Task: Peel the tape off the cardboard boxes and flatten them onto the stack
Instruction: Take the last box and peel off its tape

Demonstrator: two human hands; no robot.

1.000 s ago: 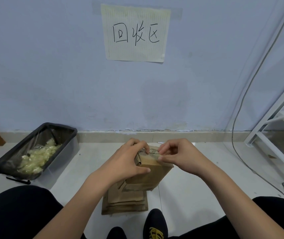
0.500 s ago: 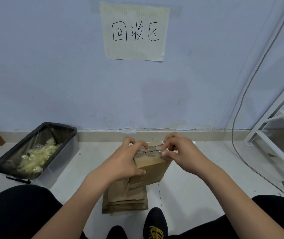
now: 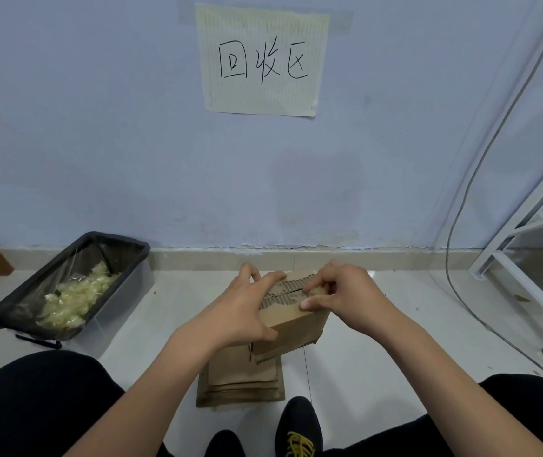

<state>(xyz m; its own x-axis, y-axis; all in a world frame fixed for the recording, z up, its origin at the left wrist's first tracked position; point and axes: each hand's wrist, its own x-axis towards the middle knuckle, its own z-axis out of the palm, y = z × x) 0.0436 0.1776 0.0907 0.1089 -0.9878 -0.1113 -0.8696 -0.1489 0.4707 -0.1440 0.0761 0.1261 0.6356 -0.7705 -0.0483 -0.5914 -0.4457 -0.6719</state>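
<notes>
Over on our left sits one black rectangular plastic bin lined with a clear bag (image 3: 75, 285), a heap of crumpled yellowish tape scraps (image 3: 75, 296) inside it; we judge it is kept within reach so that peeled tape can be dropped straight in. Too tangled to count those scraps.

Moving to the middle, our left hand (image 3: 240, 311) wraps the small brown cardboard box (image 3: 291, 324), fingers curled over its top edge and thumb pressed on the near face, bracing it, we reckon, against the pull. The box is held up, just above the flat stack of brown cardboard sheets (image 3: 242, 379) lying on the pale floor (image 3: 395, 357). One box in hand; the stack shows several layers, the exact number unclear.

Now our right hand (image 3: 346, 296): thumb and forefinger pinch a balled strip of clear tape (image 3: 317, 290) at the box's torn, rippled top seam, the other fingers tucked in. Peeling looks underway; flattening is yet to come.
</notes>
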